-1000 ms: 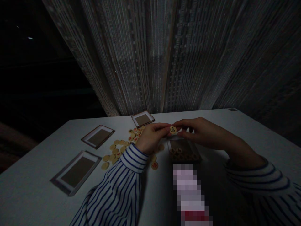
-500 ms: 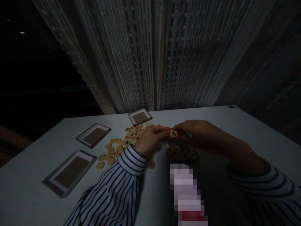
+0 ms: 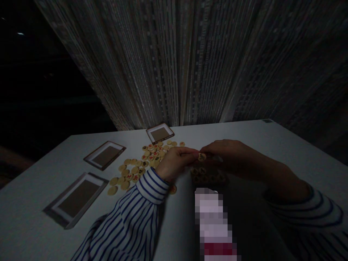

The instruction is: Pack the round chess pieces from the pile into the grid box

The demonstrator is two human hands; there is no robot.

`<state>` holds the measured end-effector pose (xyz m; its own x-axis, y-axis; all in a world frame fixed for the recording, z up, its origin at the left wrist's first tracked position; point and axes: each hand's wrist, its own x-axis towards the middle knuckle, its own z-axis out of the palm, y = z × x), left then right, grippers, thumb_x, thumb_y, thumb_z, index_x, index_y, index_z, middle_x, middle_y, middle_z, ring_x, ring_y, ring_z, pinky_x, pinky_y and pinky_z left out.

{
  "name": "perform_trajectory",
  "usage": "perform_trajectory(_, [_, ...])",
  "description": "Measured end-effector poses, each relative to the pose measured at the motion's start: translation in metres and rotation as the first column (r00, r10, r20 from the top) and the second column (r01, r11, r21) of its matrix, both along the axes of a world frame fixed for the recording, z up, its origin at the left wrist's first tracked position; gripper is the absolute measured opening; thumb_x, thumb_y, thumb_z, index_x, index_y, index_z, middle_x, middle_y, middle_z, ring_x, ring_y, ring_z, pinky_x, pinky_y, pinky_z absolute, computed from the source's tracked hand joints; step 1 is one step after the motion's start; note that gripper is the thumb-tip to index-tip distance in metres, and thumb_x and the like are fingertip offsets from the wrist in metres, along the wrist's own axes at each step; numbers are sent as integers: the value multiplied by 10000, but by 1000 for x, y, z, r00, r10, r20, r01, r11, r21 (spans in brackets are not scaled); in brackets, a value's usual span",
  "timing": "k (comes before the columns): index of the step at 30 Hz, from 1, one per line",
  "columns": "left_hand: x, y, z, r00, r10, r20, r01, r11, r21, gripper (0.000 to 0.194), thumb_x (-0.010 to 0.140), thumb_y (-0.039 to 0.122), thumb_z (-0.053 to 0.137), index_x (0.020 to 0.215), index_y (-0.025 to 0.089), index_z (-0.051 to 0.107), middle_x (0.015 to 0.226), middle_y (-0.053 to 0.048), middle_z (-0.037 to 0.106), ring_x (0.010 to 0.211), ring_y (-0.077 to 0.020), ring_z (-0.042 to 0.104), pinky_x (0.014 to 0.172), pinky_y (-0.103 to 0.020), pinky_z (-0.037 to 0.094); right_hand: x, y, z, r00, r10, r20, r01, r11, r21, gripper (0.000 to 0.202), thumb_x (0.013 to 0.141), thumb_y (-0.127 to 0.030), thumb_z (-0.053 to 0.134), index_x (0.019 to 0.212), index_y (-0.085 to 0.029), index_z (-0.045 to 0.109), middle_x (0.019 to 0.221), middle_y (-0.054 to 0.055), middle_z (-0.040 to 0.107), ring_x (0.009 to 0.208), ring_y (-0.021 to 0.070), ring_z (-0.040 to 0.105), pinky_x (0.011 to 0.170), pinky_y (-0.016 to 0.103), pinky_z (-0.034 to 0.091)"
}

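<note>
Between the fingertips of my left hand (image 3: 176, 159) is a round, pale Chinese chess piece (image 3: 202, 156) with a black character. My right hand (image 3: 228, 154) curves in from the right, its fingers closed at the same piece; its thumb is in shadow. Below both hands sits a dark open box (image 3: 217, 184), with several black-marked chess pieces lined up inside along its near side. Left of and behind my left hand, loose pieces (image 3: 136, 169) lie spread, some showing red or black characters, others plain side up. My left forearm hides part of them.
Three shallow frame-like trays with brown inner panels stand on the white table (image 3: 29, 192): a near-left one (image 3: 56, 212), a middle-left one (image 3: 92, 162) and a back one (image 3: 152, 137). A string curtain (image 3: 174, 65) hangs behind the table. A pixelated patch covers the front centre.
The view has shifted slightly, so the table things appear a little further left. Both hands stay together at the same chess piece, almost unmoved.
</note>
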<state>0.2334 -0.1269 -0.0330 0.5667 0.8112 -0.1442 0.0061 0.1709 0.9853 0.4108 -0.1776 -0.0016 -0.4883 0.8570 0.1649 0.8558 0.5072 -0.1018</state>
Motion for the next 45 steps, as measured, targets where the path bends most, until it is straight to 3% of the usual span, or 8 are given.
perform_trajectory(5, [1, 0, 2, 999, -6, -46, 7, 1000, 26, 97, 714, 122, 626, 757, 124, 713, 651, -26, 680, 601, -79, 581, 569, -189, 457, 2, -1, -1, 1000, 20, 3, -20, 1000, -3, 213, 845, -276, 469, 979, -217, 624, 885, 47, 679, 779, 178, 611, 641, 292, 421])
perform_trajectory(16, [2, 1, -2, 998, 50, -41, -52, 998, -47, 67, 691, 62, 646, 739, 106, 634, 579, 4, 636, 521, -52, 558, 499, -164, 401, 2, -1, -4, 999, 15, 32, -14, 1000, -22, 200, 824, -244, 502, 984, -198, 614, 883, 47, 673, 782, 183, 607, 649, 293, 423])
perform_trajectory(21, [2, 2, -2, 998, 30, -64, -33, 998, -48, 63, 710, 82, 642, 758, 112, 616, 550, 26, 611, 469, -39, 522, 453, -156, 344, 1, -2, -3, 999, 30, 13, -30, 999, -12, 222, 831, -247, 499, 1022, -214, 607, 906, 47, 675, 794, 180, 610, 656, 287, 428])
perform_trajectory(30, [2, 1, -5, 995, -6, -102, 7, 1000, 10, 60, 722, 99, 630, 772, 117, 601, 546, 40, 587, 471, -38, 501, 477, -159, 365, 4, -1, -5, 998, 61, 31, -60, 998, -24, 215, 808, -222, 528, 1003, -210, 617, 883, 37, 660, 791, 169, 595, 647, 270, 415])
perform_trajectory(35, [1, 1, -4, 981, 17, -195, 8, 992, 130, 80, 727, 106, 616, 805, 120, 601, 599, 36, 581, 492, -39, 482, 468, -156, 349, 7, 0, -7, 999, 36, 41, -34, 999, -41, 217, 830, -257, 490, 1001, -214, 619, 891, 42, 656, 792, 169, 588, 656, 274, 407])
perform_trajectory(39, [0, 5, -12, 964, 41, -263, 36, 959, 281, 117, 748, 141, 580, 860, 114, 603, 609, 38, 549, 500, -51, 458, 470, -171, 344, 10, 1, -10, 997, 5, 71, -1, 998, -68, 216, 814, -259, 499, 982, -214, 626, 895, 41, 665, 785, 173, 595, 646, 277, 398])
perform_trajectory(45, [-4, 9, -22, 856, 202, -475, 161, 770, 617, 178, 781, 199, 518, 890, 140, 645, 689, -16, 623, 621, -119, 543, 564, -235, 409, 11, 5, -15, 981, -66, 184, 89, 989, -119, 191, 786, -239, 502, 916, -232, 642, 790, 25, 676, 667, 164, 597, 555, 266, 354])
